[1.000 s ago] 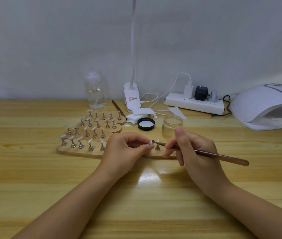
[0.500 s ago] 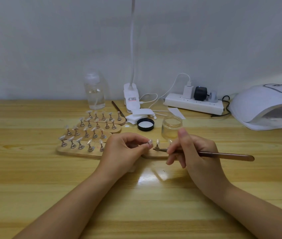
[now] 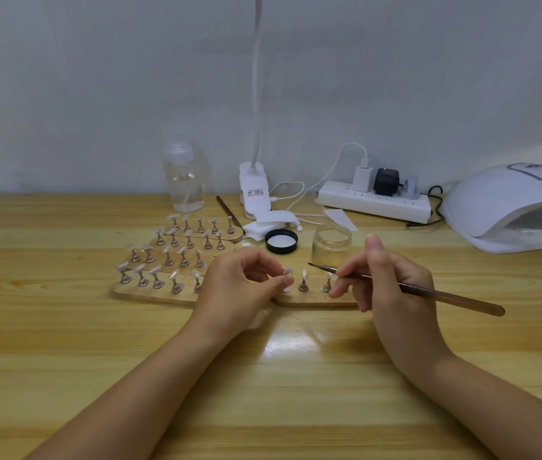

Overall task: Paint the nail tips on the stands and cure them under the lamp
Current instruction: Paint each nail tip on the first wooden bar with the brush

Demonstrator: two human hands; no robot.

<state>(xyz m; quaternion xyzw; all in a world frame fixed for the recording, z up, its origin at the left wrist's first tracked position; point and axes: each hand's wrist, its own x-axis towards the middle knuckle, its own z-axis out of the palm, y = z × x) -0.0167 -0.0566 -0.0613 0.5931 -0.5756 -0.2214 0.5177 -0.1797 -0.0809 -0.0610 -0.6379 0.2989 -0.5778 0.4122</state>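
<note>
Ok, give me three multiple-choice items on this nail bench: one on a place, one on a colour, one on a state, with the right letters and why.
1. Where does the black lid lie?
A. Left of the glass jar
B. On the jar
C. Inside the curing lamp

2. What colour is the curing lamp's shell?
A. Black
B. White
C. Red

3. What is the right hand doing?
A. Resting flat and empty
B. Gripping the water bottle
C. Holding the brush

Answers: 1 A, the lid lies upturned on the table beside the open jar; 2 B, the dome is plainly white; 3 C, its fingers pinch the brush shaft, tip pointing toward the left hand.
</note>
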